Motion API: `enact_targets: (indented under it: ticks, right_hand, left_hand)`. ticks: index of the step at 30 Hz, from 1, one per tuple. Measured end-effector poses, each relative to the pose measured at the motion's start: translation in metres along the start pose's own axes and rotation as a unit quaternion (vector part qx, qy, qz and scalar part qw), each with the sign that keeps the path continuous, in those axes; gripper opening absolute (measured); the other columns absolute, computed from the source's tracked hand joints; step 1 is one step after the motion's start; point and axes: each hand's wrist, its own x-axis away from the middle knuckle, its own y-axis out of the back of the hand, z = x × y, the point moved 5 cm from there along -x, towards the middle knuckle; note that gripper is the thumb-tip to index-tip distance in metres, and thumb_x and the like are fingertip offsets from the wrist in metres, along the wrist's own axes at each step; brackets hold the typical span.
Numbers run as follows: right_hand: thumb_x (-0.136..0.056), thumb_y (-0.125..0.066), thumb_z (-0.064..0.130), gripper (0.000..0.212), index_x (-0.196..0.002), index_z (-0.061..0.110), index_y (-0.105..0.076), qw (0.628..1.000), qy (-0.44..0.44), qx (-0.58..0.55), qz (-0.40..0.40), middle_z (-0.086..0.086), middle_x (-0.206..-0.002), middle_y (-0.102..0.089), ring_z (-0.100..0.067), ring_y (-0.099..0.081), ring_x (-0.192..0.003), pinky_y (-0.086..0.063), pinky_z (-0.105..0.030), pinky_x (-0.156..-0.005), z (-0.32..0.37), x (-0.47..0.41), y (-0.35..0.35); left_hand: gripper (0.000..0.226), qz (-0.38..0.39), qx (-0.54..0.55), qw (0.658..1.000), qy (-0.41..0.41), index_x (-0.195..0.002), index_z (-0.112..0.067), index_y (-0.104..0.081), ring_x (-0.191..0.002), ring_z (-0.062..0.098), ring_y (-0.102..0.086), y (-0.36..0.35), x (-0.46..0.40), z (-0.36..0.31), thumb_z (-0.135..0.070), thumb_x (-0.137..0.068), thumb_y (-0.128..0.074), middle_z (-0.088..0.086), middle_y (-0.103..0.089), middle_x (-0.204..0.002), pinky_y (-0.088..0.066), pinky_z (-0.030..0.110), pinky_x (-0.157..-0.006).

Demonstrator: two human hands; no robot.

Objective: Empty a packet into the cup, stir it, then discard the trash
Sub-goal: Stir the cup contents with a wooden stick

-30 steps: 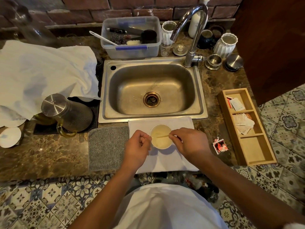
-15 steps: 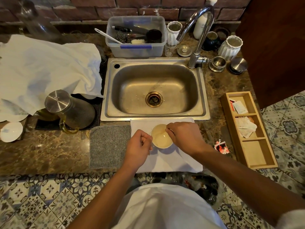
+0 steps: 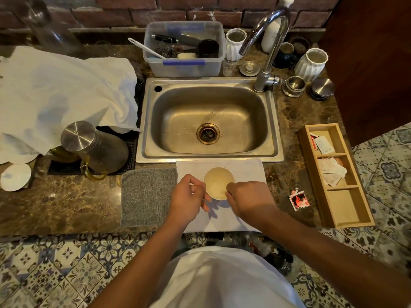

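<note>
Cup (image 3: 219, 182) — on white cloth (image 3: 246, 168), tabletop edge, before the sink (image 3: 209, 121). My left hand (image 3: 189, 200) steadies its side; my right hand (image 3: 249, 200), grip curled at the rim — contents not visible. Risk: vigorous stirring tips the cup — spill. Torn packet (image 3: 299, 200) awaits discarding.

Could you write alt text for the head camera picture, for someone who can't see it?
Two bare hands, left hand and right hand, flank a small cup of pale liquid on a white cloth before a steel sink. A torn packet lies to the right.
</note>
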Motion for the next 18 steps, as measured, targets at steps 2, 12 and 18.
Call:
enact_targets:
  ticks: [2,12,18]
  right_hand:
    - [-0.104,-0.048,0.031,0.023,-0.112,0.019,-0.066,1.0,0.004,0.0,0.009,-0.007,-0.1,-0.076,-0.03,-0.071,-0.086,-0.038,-0.029,-0.066,0.007,0.001,-0.003]
    - [-0.106,-0.046,0.04,0.029,-0.117,0.024,-0.069,0.998,0.014,-0.033,-0.042,-0.003,-0.101,-0.075,-0.024,-0.07,-0.085,-0.041,-0.028,-0.068,0.015,-0.027,-0.002]
    - [-0.105,-0.046,0.041,0.031,-0.117,0.021,-0.067,0.994,-0.009,-0.088,-0.071,-0.005,-0.102,-0.076,-0.027,-0.07,-0.087,-0.057,-0.037,-0.078,-0.007,-0.041,0.005]
  left_hand:
    - [0.013,-0.003,-0.013,1.0,-0.006,-0.088,-0.009,-0.056,-0.041,0.016,-0.058,0.0,0.0,0.001,-0.008,-0.101,-0.056,0.008,-0.073,-0.064,-0.044,0.027,-0.044]
    - [0.009,-0.032,-0.056,0.997,-0.03,-0.09,-0.01,-0.062,-0.057,0.011,-0.061,0.003,-0.001,0.004,-0.009,-0.098,-0.058,-0.003,-0.065,-0.059,-0.047,0.031,-0.06]
    - [0.009,-0.036,-0.073,0.996,-0.029,-0.091,-0.013,-0.062,-0.057,0.003,-0.062,0.004,0.0,0.002,-0.011,-0.099,-0.058,-0.005,-0.066,-0.061,-0.051,0.027,-0.062]
